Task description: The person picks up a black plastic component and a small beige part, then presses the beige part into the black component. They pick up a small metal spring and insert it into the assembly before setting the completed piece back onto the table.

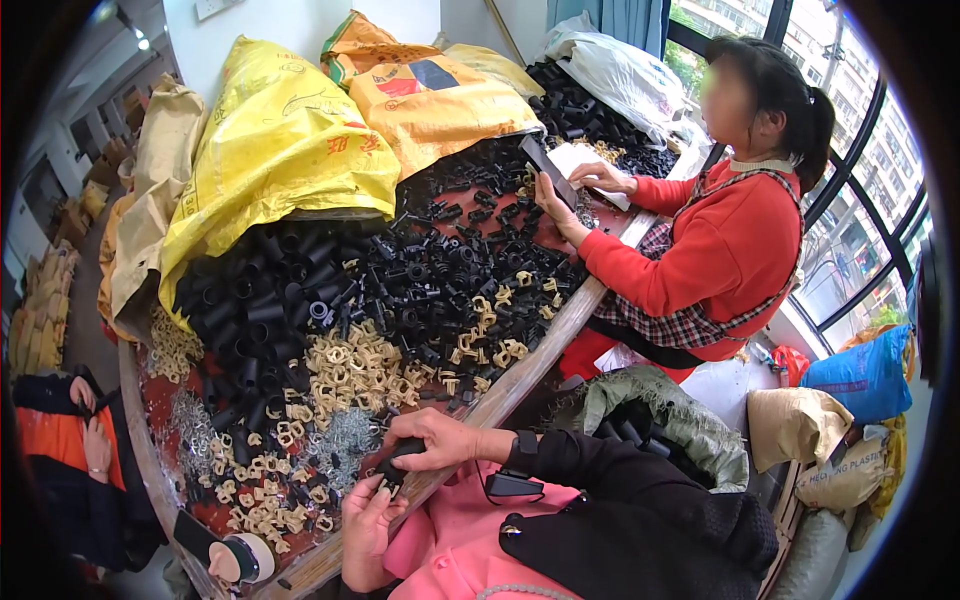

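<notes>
Over the table's near edge, my two hands meet around a small black plastic part (405,449). My right hand (442,440) is closed over its upper end from the right. Just below, my left hand (368,525) pinches its lower end between thumb and fingers. The fingers partly cover the part, so its full shape is hidden. Beside my hands lies a heap of small silvery metal pieces (345,440). Beige plastic clips (360,365) are piled beyond it, and more are scattered to the left. Black tubes (265,310) and small black fittings (430,265) cover much of the table.
A wooden rim (520,375) edges the table. Yellow sacks (290,130) and an orange sack (440,105) lie at the back. A co-worker in red (700,240) holds a dark flat object at right. A round container (245,558) stands near left; an open sack (690,410) sits right.
</notes>
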`<state>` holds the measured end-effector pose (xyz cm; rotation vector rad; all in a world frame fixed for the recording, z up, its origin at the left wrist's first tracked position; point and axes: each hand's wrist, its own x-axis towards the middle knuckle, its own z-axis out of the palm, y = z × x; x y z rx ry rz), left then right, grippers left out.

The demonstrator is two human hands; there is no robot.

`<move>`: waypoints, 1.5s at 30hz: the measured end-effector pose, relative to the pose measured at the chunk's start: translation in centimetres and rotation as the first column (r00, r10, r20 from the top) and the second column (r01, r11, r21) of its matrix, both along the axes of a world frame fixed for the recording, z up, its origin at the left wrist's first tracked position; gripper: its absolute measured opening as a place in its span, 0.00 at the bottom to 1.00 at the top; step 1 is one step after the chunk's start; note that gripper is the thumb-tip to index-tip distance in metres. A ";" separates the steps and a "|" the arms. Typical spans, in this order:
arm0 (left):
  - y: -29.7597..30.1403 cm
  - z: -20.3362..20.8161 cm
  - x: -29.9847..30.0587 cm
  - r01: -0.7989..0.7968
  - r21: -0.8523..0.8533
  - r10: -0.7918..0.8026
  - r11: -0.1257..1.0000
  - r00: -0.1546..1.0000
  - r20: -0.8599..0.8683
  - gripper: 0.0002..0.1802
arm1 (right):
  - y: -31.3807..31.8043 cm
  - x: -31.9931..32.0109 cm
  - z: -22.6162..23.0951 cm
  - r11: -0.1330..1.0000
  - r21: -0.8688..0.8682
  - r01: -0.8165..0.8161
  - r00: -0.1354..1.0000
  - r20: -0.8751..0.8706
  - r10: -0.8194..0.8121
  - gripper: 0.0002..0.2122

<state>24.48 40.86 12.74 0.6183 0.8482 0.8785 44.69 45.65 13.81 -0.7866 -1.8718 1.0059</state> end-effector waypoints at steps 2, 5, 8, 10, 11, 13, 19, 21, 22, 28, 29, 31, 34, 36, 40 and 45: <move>-0.1 0.1 0.0 0.012 -0.004 -0.012 1.000 1.000 -0.004 0.15 | -0.3 0.0 -0.1 0.999 -0.045 0.009 1.000 -0.014 -0.010 0.12; -0.2 0.2 -0.2 0.011 -0.011 -0.012 1.000 1.000 -0.006 0.15 | -0.6 -0.1 0.2 0.998 -0.064 0.012 1.000 -0.020 -0.014 0.11; -0.3 0.6 -0.3 0.035 -0.002 -0.035 0.999 0.999 -0.014 0.15 | -0.8 -0.3 0.7 0.998 -0.059 0.009 1.000 -0.019 -0.010 0.11; -0.3 0.7 -0.3 0.045 0.002 -0.045 0.999 0.999 -0.017 0.15 | -0.9 -0.5 0.7 0.997 -0.079 0.008 0.999 -0.031 -0.011 0.11; -0.3 0.7 -0.2 0.057 0.016 -0.057 0.998 0.998 -0.033 0.15 | -0.9 -0.6 0.7 0.996 -0.089 0.008 0.999 -0.036 -0.011 0.10; -0.4 0.7 -0.1 0.081 0.042 -0.078 0.996 0.995 -0.065 0.15 | -1.0 -0.7 0.6 0.995 -0.095 0.015 0.999 -0.031 -0.018 0.10; -0.3 0.8 0.3 0.008 0.029 -0.007 1.000 1.000 -0.030 0.16 | -1.4 -1.0 0.9 0.993 -0.094 0.068 0.998 -0.008 -0.069 0.09; -0.3 0.8 0.6 -0.049 0.033 0.050 0.998 0.998 -0.025 0.15 | -1.6 -1.2 0.9 0.993 -0.075 0.096 0.995 0.002 -0.096 0.09; -0.2 0.8 0.6 -0.052 0.030 0.053 0.998 0.998 -0.026 0.15 | -1.7 -1.3 1.0 0.991 -0.053 0.126 0.992 0.012 -0.126 0.09; -0.2 1.0 1.0 -0.026 0.033 0.028 0.999 0.998 -0.063 0.14 | -2.2 -1.6 1.2 0.976 -0.010 0.218 0.974 0.062 -0.217 0.07; -0.2 1.1 1.1 -0.012 0.025 0.014 1.000 0.998 -0.062 0.14 | -2.1 -1.6 1.2 0.970 -0.008 0.242 0.969 0.055 -0.241 0.07; 0.0 1.3 1.4 -0.008 0.012 0.008 1.000 0.999 -0.054 0.14 | -2.3 -1.6 1.2 0.955 -0.010 0.295 0.955 0.043 -0.294 0.06; 0.1 1.2 1.4 0.011 -0.001 -0.011 1.000 0.999 -0.032 0.13 | -2.7 -1.7 1.3 0.932 -0.106 0.346 0.938 0.037 -0.344 0.05; 0.2 0.9 1.2 0.024 -0.031 -0.023 0.999 0.999 0.046 0.13 | -2.7 -1.9 1.2 0.918 -0.153 0.365 0.931 0.037 -0.364 0.05; 0.4 0.4 1.4 -0.019 -0.069 0.026 0.997 0.994 0.105 0.14 | -2.9 -2.2 1.0 0.898 -0.212 0.385 0.920 0.015 -0.391 0.05; 0.6 0.3 1.1 -0.012 -0.068 0.020 0.998 0.993 0.119 0.14 | -2.5 -2.3 1.6 0.935 -0.068 0.348 0.937 0.058 -0.344 0.04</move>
